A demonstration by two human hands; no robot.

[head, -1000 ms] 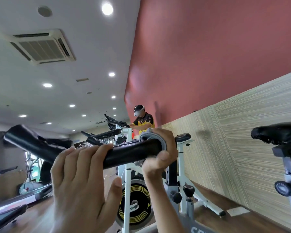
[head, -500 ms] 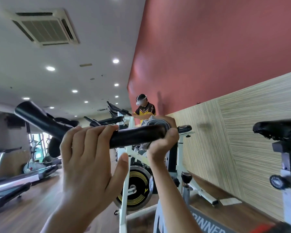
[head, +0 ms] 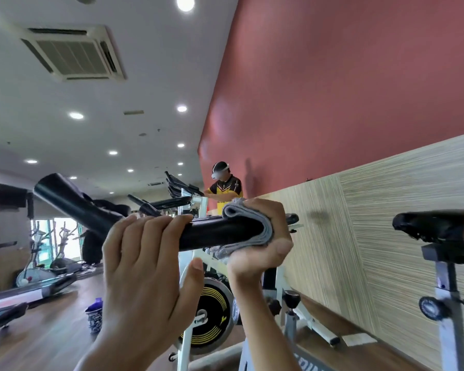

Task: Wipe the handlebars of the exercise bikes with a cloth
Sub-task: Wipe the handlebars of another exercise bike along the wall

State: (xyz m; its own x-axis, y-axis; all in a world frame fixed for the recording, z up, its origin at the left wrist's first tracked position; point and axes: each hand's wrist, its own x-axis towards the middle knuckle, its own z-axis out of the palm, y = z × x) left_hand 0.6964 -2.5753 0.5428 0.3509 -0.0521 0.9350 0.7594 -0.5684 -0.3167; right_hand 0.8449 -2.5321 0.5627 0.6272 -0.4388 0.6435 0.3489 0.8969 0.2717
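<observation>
On black handlebar: left hand fingers curled over; right hand clamps grey cloth, hiding bar end.

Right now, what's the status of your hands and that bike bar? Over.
Left hand hooked over black padded handlebar. Right hand grips folded grey cloth, wrapped round the bar. Left hand sits in the cloth's path.

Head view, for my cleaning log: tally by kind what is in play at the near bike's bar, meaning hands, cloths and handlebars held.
hands: 2 (left hand, right hand)
cloth: 1
handlebar: 1
total: 4
</observation>
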